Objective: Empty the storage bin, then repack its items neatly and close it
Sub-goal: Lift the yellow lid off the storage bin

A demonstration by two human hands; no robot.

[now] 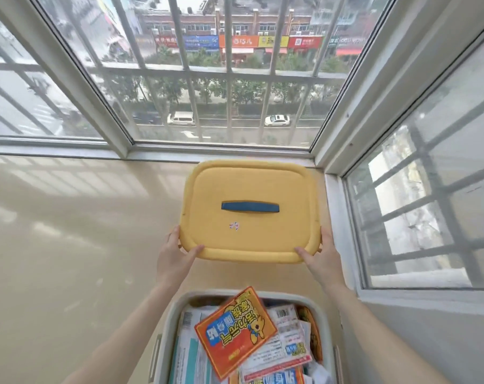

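Note:
I hold a yellow lid [249, 189] with a blue handle [250, 207] out in front of me, over the far right part of the beige sill. My left hand [174, 257] grips its near left corner and my right hand [320, 256] grips its near right corner. Below my arms stands the open grey storage bin [167, 322], lid off. An orange packet [235, 332] lies tilted on top of several white and blue packets and leaflets [288, 336] that fill the bin.
The wide beige sill [77, 231] stretches to the left of the bin. Barred windows [227, 79] close off the far side, and a window frame [343, 223] stands close on the right.

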